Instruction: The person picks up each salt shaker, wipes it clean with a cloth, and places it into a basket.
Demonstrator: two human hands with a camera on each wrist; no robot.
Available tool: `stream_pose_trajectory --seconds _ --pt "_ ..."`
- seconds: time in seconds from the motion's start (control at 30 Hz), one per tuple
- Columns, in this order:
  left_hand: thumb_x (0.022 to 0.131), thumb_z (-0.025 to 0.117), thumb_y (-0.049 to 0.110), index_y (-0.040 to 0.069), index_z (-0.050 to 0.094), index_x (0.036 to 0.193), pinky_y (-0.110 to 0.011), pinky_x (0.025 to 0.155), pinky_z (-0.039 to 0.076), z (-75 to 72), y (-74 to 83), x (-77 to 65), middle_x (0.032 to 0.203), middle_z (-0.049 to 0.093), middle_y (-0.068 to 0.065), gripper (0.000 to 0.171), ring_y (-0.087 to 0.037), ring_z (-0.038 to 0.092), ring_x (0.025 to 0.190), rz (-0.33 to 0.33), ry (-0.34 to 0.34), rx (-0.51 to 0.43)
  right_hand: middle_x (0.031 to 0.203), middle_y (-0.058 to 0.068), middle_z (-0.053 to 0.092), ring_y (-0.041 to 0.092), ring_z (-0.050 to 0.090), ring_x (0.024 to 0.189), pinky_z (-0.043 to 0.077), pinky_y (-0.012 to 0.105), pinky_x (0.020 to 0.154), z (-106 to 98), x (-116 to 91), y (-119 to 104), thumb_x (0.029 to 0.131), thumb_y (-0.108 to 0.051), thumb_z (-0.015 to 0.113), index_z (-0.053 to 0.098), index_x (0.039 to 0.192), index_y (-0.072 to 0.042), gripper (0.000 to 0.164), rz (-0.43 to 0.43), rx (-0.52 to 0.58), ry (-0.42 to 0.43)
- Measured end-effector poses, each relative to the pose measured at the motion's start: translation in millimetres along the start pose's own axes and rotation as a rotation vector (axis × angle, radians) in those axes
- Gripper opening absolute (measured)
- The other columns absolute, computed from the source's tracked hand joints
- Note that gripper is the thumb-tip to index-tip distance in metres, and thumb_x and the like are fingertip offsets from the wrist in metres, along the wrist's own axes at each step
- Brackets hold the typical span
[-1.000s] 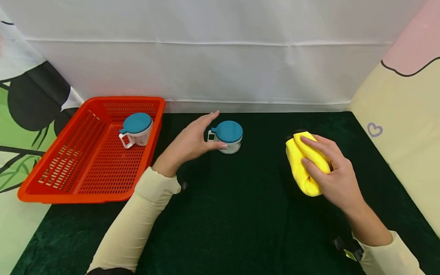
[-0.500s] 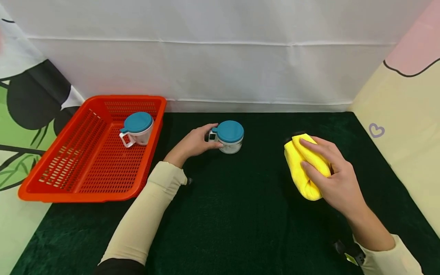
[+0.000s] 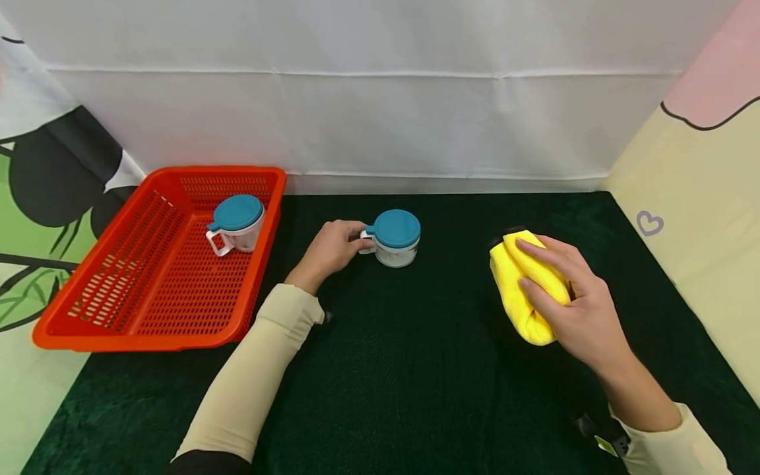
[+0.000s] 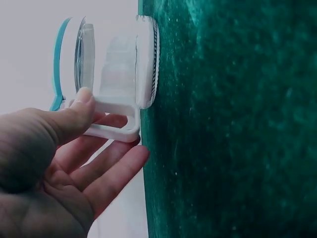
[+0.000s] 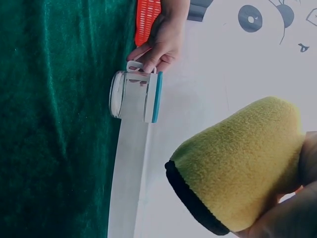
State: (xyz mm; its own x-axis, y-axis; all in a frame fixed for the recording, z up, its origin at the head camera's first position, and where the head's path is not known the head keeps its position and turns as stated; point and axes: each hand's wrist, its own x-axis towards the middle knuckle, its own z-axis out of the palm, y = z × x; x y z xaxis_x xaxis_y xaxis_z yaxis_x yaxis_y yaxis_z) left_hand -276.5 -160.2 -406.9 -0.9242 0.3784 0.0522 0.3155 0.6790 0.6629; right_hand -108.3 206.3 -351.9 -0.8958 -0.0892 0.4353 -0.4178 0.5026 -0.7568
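Observation:
My left hand (image 3: 331, 249) pinches the white handle of a clear seasoning jar (image 3: 396, 256) with a blue lid, which stands upright on the dark green cloth. In the left wrist view the thumb lies on the handle (image 4: 116, 131) and the fingers reach behind it. To the right, my right hand (image 3: 578, 297) grips a folded yellow cloth (image 3: 522, 290), held apart from the jar. A black edge strip shows on that cloth (image 5: 237, 158) in the right wrist view. The right fingertips behind the cloth are hidden.
A red plastic basket (image 3: 169, 344) with slotted walls stands at the left. Inside it, near its right wall, is a second blue-lidded jar (image 3: 240, 227). A white fabric backdrop (image 3: 380, 119) rises behind the green table cover (image 3: 415, 382).
My left hand has come down from beside the jar, its spread fingers closing onto the handle. The right hand with the yellow cloth has barely moved.

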Motion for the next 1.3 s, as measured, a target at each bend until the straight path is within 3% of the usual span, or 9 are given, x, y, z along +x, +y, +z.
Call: stream_pose_trajectory --seconds 0.33,0.8,1.07,1.3 --pt "0.105 0.062 0.029 0.015 0.071 0.113 -0.035 0.068 0.047 1.6 17.6 -5.8 0.090 0.062 -0.004 0.019 -0.022 0.054 0.078 0.040 0.054 0.019 0.146 0.001 0.052 0.018 0.056 0.100 0.051 0.015 0.074 2 8 -3 0.092 0.007 0.070 0.064 0.142 -0.013 0.054 -0.024 0.017 0.012" --pt "0.106 0.061 0.027 0.012 0.070 0.119 -0.034 0.069 0.050 -15.2 97.5 -27.9 0.090 0.063 -0.003 0.022 -0.019 0.055 0.079 0.170 0.193 -0.112 0.147 0.003 0.051 0.020 0.055 0.100 0.052 0.017 0.077 9 34 -15 0.094 0.002 0.070 0.064 0.142 -0.014 0.050 -0.106 0.030 0.038" --pt "0.106 0.062 0.027 0.011 0.071 0.121 -0.033 0.082 0.057 -23.8 132.1 -43.1 0.097 0.071 0.001 0.023 -0.015 0.063 0.086 0.196 0.224 -0.216 0.146 0.005 0.054 0.021 0.057 0.102 0.052 0.021 0.080 12 45 -29 0.094 0.000 0.069 0.062 0.142 -0.012 0.050 -0.141 0.098 0.178" --pt "0.106 0.063 0.025 0.011 0.071 0.118 -0.032 0.084 0.058 -26.6 152.6 -50.0 0.100 0.071 0.001 0.020 -0.014 0.064 0.086 0.232 0.244 -0.268 0.138 0.008 0.058 0.024 0.059 0.099 0.054 0.024 0.081 16 52 -41 0.095 -0.002 0.066 0.060 0.144 -0.008 0.050 -0.189 0.211 0.263"
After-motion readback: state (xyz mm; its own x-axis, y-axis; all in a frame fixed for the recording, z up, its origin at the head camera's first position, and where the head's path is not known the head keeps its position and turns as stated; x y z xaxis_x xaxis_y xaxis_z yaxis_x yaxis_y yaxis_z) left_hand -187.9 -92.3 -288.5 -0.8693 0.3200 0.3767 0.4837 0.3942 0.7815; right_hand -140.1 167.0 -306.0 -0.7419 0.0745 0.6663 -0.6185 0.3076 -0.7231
